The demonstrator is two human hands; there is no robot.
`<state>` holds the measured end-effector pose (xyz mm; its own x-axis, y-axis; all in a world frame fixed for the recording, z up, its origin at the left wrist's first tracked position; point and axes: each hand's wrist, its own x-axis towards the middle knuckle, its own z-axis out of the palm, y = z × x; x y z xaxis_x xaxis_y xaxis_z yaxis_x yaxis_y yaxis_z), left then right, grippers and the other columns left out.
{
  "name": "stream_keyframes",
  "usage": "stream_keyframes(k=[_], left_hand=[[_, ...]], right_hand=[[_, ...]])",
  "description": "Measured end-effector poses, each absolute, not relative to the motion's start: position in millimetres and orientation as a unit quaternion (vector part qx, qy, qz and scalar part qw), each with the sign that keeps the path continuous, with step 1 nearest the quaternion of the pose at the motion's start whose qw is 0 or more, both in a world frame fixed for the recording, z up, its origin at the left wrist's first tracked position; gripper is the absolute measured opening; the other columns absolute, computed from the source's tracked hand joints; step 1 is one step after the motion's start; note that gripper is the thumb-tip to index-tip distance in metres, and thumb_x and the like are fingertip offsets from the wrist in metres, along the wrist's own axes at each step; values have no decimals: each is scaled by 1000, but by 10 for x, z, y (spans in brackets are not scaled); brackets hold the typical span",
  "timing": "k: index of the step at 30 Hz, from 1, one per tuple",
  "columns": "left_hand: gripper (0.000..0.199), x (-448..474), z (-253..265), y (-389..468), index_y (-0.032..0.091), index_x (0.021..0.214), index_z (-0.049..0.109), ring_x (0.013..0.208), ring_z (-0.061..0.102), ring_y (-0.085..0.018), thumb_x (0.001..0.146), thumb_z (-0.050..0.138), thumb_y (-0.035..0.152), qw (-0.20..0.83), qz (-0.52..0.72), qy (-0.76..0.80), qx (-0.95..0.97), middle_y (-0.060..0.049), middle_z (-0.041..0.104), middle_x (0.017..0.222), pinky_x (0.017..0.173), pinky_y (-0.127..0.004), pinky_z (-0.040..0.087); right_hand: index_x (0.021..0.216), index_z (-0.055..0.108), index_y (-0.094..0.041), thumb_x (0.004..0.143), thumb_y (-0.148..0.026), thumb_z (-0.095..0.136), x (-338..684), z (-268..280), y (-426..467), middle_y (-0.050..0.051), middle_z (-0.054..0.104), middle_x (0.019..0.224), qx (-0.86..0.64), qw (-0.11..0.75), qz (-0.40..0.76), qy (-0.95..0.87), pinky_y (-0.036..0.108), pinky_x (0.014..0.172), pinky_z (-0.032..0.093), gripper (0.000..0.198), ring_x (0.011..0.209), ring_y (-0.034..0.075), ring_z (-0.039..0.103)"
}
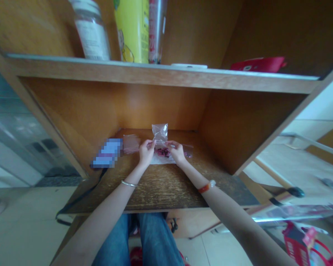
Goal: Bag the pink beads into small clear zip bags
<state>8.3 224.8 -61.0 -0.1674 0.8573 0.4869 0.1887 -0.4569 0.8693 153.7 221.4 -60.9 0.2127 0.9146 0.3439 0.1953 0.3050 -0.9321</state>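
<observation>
A small clear plastic bag [160, 132] stands up between my two hands at the middle of the worn wooden desktop. My left hand [146, 151] pinches it at the lower left. On the other side, my right hand [177, 151] has its fingers closed at the lower right of the same bag. Just below the fingertips lie pink and dark beads [163, 152] on or in clear plastic; whether they are inside the held bag I cannot tell. More beads in clear plastic [188, 153] show to the right of my right hand, which partly hides them.
Left of my hands lie a stack of small clear bags [131, 143] and a phone [107, 152] with a dark strap. A shelf [161, 75] crosses above, bearing a white-capped bottle [91, 35], a yellow container [133, 31] and a red pouch [258, 65]. Side walls enclose the desktop.
</observation>
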Motion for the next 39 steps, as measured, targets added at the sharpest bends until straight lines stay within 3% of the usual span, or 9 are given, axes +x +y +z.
stream_keyframes(k=[8, 14, 25, 35, 39], left_hand=[[25, 63, -596, 2271, 15, 72, 62, 71, 61, -16, 75, 62, 40, 329, 638, 412, 561, -3, 67, 73, 69, -27, 46], [30, 113, -591, 2263, 15, 73, 63, 73, 62, -16, 68, 68, 44, 405, 632, 375, 545, -4, 68, 75, 71, -28, 47], [24, 99, -601, 2249, 14, 73, 66, 71, 61, -16, 73, 64, 38, 352, 610, 371, 605, -4, 67, 74, 69, -28, 47], [30, 134, -569, 2210, 14, 78, 64, 71, 61, -15, 77, 61, 44, 401, 600, 350, 597, -3, 67, 75, 69, -27, 47], [33, 122, -556, 2189, 14, 73, 63, 66, 58, -14, 79, 57, 46, 355, 585, 368, 630, -1, 63, 68, 64, -24, 44]], right_hand=[[77, 68, -15, 67, -39, 63, 1538, -585, 2203, 5, 69, 78, -487, 604, 330, -538, 27, 66, 46, 27, 69, 16, 60], [82, 69, -16, 69, -44, 64, 1536, -565, 2158, 4, 68, 76, -478, 565, 372, -560, 24, 51, 41, 31, 55, 12, 55], [77, 65, -17, 68, -44, 65, 1525, -553, 2137, 2, 64, 71, -456, 557, 400, -568, 22, 49, 38, 28, 53, 11, 50], [77, 67, -16, 68, -42, 67, 1524, -533, 2119, 4, 68, 77, -433, 564, 416, -566, 26, 65, 43, 27, 65, 13, 58], [74, 64, -17, 69, -39, 64, 1523, -505, 2097, 2, 64, 71, -442, 560, 407, -571, 24, 56, 40, 23, 59, 12, 53]])
